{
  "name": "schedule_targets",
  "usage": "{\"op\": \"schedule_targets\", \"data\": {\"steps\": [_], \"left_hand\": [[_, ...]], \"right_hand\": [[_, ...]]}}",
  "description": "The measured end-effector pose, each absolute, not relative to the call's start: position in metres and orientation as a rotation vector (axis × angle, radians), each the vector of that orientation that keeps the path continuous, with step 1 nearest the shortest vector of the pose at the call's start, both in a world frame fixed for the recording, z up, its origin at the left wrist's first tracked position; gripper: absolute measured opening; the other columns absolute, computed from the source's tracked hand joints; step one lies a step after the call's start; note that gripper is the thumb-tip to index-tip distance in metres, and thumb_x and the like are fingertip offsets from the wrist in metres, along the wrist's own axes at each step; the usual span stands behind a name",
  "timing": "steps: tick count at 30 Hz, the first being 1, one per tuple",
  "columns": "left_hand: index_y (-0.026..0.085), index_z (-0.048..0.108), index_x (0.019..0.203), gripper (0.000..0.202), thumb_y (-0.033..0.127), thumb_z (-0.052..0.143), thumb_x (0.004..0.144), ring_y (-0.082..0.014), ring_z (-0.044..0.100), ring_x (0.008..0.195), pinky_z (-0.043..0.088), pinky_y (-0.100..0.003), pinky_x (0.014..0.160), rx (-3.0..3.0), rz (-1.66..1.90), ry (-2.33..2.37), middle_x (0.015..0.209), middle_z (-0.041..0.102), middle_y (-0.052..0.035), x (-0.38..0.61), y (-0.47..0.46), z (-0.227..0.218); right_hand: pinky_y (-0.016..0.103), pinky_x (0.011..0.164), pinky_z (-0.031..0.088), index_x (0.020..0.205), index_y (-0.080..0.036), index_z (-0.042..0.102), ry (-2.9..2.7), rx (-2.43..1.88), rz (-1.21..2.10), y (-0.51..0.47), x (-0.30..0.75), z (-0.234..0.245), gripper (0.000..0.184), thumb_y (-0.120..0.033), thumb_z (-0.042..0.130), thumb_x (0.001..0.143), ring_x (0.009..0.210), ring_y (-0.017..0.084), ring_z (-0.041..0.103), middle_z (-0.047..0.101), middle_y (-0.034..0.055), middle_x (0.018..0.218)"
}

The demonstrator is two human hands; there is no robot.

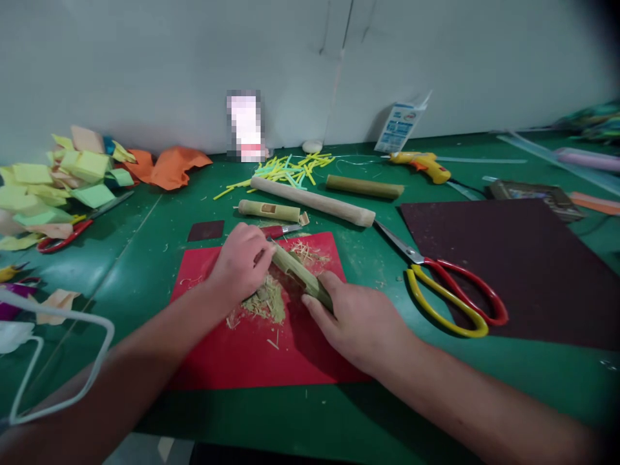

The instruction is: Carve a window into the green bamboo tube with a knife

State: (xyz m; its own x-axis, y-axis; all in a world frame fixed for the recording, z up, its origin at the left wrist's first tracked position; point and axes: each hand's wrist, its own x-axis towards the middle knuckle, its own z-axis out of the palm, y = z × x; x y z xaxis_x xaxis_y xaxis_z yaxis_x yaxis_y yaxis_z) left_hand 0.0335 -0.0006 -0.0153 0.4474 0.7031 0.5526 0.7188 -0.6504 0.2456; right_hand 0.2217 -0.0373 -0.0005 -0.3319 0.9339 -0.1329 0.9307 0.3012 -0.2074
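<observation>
At frame centre, the right hand (361,315) grasped a notched bamboo tube (303,271). Whether the left hand (243,261) did, I couldn't tell.

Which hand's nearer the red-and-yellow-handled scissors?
Right. The right hand, on the bamboo tube, sits left of the scissors; the left hand, at the tube's far end, is farther left.

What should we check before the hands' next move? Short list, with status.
1. Right hand grips bamboo piece: ok, around its near end.
2. Left hand grips far end: cannot tell; fingers there, grip hidden.
3. Red sheet free of shavings: not ok, scattered on it.
4. Knife clear of left hand: cannot tell; handle shows just beyond fingers.
5. Scissors off red sheet: ok, lying right of it.
</observation>
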Motion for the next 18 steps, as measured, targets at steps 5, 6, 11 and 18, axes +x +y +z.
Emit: {"op": "schedule_targets", "data": {"steps": [5,6,11,18], "left_hand": [[0.015,0.054,0.068,0.02,0.017,0.047,0.086,-0.0169,0.046,0.073,0.039,-0.035,0.069,-2.716,-0.982,-1.276,0.073,0.054,-0.0051,0.0323,-0.0001,-0.0164],[0.015,0.054,0.067,0.021,0.017,0.047,0.086,-0.017,0.045,0.073,0.039,-0.035,0.068,-2.684,-0.997,-1.291,0.072,0.054,-0.005,0.0322,0.0001,-0.0161],[0.015,0.055,0.071,0.018,0.016,0.046,0.086,-0.0171,0.046,0.076,0.04,-0.035,0.071,-2.756,-0.98,-1.267,0.076,0.055,-0.0053,0.0337,0.0003,-0.0139],[0.016,0.054,0.069,0.018,0.016,0.047,0.086,-0.0175,0.046,0.076,0.039,-0.035,0.07,-2.76,-0.954,-1.27,0.076,0.055,-0.0053,0.0345,0.0021,-0.0144]], "right_hand": [[0.028,0.046,0.018,0.09,-0.021,0.049,-2.536,-1.799,0.407,-0.0379,0.2219,0.0021,0.026,-0.041,0.033,0.089,0.058,0.019,0.059,0.064,0.0038,0.068],[0.028,0.046,0.018,0.09,-0.021,0.049,-2.53,-1.806,0.406,-0.038,0.2222,0.0024,0.026,-0.042,0.033,0.089,0.058,0.019,0.059,0.064,0.0039,0.068],[0.028,0.046,0.017,0.088,-0.021,0.049,-2.522,-1.802,0.43,-0.037,0.2231,0.0029,0.026,-0.042,0.033,0.089,0.059,0.02,0.06,0.064,0.004,0.068],[0.028,0.046,0.018,0.088,-0.022,0.049,-2.521,-1.793,0.426,-0.0358,0.2227,0.0011,0.026,-0.043,0.034,0.089,0.059,0.019,0.059,0.064,0.0035,0.068]]}}
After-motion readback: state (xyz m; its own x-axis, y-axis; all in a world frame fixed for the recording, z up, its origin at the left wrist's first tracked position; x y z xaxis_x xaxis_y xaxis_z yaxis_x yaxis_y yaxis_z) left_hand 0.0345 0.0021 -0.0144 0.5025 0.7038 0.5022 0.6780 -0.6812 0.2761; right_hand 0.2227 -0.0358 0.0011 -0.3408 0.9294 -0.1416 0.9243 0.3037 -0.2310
